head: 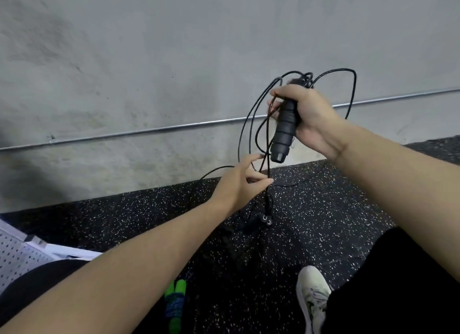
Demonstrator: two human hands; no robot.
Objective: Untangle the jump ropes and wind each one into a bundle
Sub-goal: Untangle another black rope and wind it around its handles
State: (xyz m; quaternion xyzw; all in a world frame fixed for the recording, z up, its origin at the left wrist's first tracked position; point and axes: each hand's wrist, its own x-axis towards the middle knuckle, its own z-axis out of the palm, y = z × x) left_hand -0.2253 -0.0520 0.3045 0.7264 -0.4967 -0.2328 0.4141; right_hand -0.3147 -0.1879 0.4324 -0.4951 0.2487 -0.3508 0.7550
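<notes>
Rubber floor (323,209) carries a finished green rope bundle (175,301), parked out of the way. Right hand (311,117), grip wrapped round black handle (283,132) w/ cord loops (249,114) raised to hang free. Left hand (236,184), fingers loosely spread, picks at a strand, prob. to clear the tangle.

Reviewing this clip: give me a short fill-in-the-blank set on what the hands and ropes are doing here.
1. The right hand grips a black ____ with cord loops hanging from it.
2. The left hand reaches into the black cord ____ the right hand.
3. The rope bundle on the floor near the left forearm has ____ handles.
4. A white ____ shows at the bottom right.

Missing words: handle; below; green; shoe
</notes>
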